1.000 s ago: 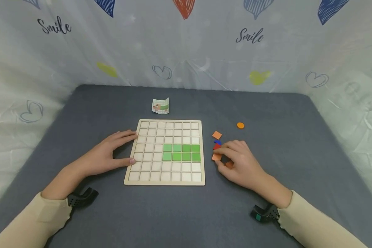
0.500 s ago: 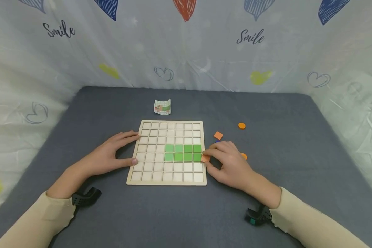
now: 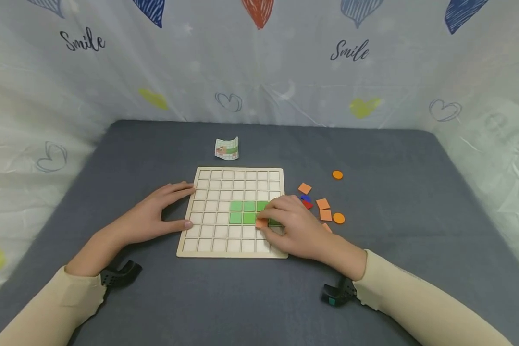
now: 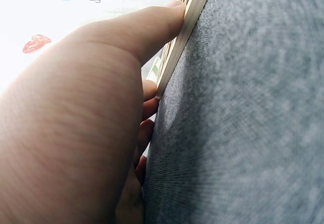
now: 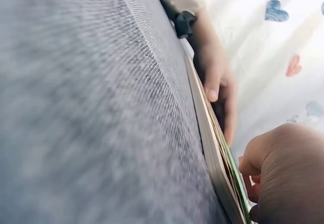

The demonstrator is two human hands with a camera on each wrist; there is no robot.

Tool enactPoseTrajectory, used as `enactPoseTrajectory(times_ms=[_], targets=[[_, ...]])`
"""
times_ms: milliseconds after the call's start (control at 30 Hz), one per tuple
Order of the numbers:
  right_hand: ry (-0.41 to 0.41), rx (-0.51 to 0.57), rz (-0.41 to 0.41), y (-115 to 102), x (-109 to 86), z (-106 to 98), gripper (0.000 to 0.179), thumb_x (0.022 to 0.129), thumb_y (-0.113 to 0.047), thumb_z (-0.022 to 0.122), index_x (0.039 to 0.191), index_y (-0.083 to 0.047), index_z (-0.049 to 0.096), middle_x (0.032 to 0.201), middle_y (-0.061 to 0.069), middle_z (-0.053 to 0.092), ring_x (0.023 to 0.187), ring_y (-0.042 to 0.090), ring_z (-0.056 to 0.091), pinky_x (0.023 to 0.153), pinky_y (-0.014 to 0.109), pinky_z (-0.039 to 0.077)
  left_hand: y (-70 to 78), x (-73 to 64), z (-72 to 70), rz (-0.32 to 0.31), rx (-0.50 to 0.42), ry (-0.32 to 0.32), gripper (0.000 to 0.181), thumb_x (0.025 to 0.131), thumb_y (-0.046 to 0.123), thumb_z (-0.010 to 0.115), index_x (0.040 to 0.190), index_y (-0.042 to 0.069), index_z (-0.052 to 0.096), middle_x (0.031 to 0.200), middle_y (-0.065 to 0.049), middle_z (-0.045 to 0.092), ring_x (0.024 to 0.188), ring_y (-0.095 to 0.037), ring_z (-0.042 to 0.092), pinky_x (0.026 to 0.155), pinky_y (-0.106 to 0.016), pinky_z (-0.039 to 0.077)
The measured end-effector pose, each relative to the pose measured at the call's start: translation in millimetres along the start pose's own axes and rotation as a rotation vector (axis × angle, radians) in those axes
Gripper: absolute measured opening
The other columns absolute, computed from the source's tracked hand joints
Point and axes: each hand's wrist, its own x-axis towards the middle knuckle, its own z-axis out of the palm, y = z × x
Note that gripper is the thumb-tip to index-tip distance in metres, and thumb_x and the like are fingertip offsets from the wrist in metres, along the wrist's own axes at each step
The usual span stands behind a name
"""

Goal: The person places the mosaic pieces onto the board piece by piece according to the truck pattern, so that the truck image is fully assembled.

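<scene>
A wooden grid board (image 3: 205,245) lies flat in front of me, with several green square tiles (image 3: 243,212) set in its middle rows toward the right. My left hand (image 3: 142,218) rests at the board's left edge, fingers and thumb extended and touching the frame. In the left wrist view, the thumb (image 4: 157,27) lies on the rim. Over the right half of the board, my right hand (image 3: 300,228) pinches an orange square tile (image 3: 261,223) between thumb and fingers. It covers part of the green tiles. That tile is hidden in the right wrist view.
Right of the board lie several orange squares (image 3: 326,215), a red piece (image 3: 307,204), a blue piece (image 3: 305,198) and two orange discs (image 3: 339,218). A small pattern card (image 3: 227,150) lies behind the board. A printed curtain (image 3: 259,77) hangs behind the table.
My right hand has picked an orange square tile from the loose pieces and carried it left over the board, uncovering several pieces. My left hand stays at the board's edge.
</scene>
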Motion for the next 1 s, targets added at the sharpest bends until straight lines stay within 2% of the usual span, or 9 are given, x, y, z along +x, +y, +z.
enactPoseTrajectory(times_ms=[200,467,733,1000], targets=[[-0.012,-0.004,-0.021,-2.3,14.9,11.3,0.011,0.099,-0.019,0.081,0.108,-0.014,0.084,0.103,-0.006,0.072,0.101,0.015,0.065,0.093,0.04,0.049,0.7,0.7,-0.5,0.002,0.001,-0.003,0.088,0.097,0.051,0.083,0.17,0.021,0.043,0.178,-0.008,0.031,0.165,-0.047,0.016,0.124,-0.077,0.021],[-0.014,-0.008,-0.085,-10.3,39.3,24.4,0.005,0.099,-0.017,0.08,0.103,-0.016,0.084,0.099,-0.007,0.071,0.091,0.013,0.062,0.086,0.035,0.049,0.8,0.8,-1.2,0.005,-0.004,-0.001,0.088,0.098,0.05,0.084,0.17,0.021,0.043,0.177,-0.008,0.032,0.165,-0.046,0.017,0.125,-0.076,0.02],[-0.088,-0.019,-0.062,-15.7,55.7,37.3,0.007,0.103,-0.018,0.077,0.106,-0.017,0.083,0.101,-0.007,0.071,0.095,0.014,0.065,0.085,0.035,0.05,2.1,-0.5,-1.3,-0.003,-0.011,-0.001,0.088,0.098,0.05,0.084,0.17,0.02,0.043,0.177,-0.008,0.031,0.164,-0.047,0.016,0.124,-0.078,0.021],[-0.127,-0.044,-0.065,-16.7,67.6,47.7,0.008,0.104,-0.019,0.075,0.105,-0.019,0.083,0.099,-0.009,0.07,0.096,0.014,0.063,0.083,0.034,0.048,3.3,-0.7,-1.8,-0.004,-0.018,-0.002,0.087,0.098,0.05,0.083,0.17,0.021,0.043,0.177,-0.008,0.031,0.165,-0.048,0.016,0.123,-0.078,0.021]])
